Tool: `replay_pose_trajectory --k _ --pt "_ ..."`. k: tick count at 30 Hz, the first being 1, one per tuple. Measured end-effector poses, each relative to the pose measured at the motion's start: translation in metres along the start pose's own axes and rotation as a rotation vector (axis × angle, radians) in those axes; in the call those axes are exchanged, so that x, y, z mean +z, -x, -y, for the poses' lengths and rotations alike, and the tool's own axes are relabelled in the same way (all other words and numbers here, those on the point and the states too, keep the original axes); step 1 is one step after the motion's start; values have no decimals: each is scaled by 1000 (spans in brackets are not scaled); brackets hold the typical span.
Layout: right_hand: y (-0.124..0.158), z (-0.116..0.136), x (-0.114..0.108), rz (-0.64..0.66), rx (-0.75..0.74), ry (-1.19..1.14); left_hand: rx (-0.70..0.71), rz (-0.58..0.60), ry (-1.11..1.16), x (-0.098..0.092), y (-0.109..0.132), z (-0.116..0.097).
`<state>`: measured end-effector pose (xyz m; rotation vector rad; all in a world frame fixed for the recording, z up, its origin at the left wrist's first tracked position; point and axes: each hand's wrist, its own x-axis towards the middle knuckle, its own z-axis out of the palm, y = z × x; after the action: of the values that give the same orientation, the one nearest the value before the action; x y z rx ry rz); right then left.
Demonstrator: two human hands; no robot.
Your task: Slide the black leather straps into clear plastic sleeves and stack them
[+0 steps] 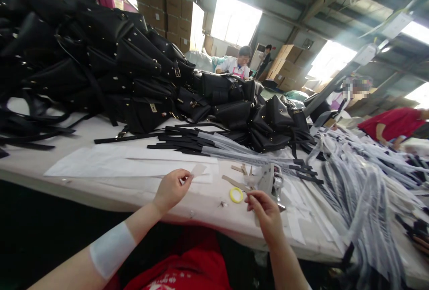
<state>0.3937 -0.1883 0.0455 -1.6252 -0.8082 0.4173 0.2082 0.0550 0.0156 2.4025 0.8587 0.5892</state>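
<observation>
My left hand (172,191) pinches a small, pale, see-through slip (199,170) above the near side of the table. To its right, my right hand (264,212) has thumb and fingertips pressed together; whatever is between them is too small to name. Just left of those fingertips lies a yellow ring (236,195), like a small tape roll. A grey metal device (273,180) stands behind my right hand, partly hidden by it. Tan strips (236,182) lie beside the device. White sheets (110,162) are spread behind and left of my left hand.
Black leather bags (114,53) are heaped along the back and left. Black straps (181,140), some in clear wrap, lie mid-table. Many wrapped straps (365,200) hang over the right edge. Several people work beyond, one in a red top (392,122). Cartons (167,10) stand stacked behind.
</observation>
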Motion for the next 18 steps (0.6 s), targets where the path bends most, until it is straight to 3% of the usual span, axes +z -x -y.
replay_pose_trajectory --k 4,6,8,11,14,18 --pt "7 4 93 426 -18 -28 -278 -14 664 -32 56 -16" --pt "16 10 136 652 1 -59 -367 -17 883 -50 83 -18" --pt "26 17 171 856 8 -81 -400 -63 930 -68 106 -13" --pt "40 30 204 1077 5 -77 -437 -197 880 -94 137 7" --pt "45 41 229 1222 20 -9 -495 -303 815 -114 164 30" --pt "49 55 261 1334 -12 64 -587 -414 871 -126 192 54"
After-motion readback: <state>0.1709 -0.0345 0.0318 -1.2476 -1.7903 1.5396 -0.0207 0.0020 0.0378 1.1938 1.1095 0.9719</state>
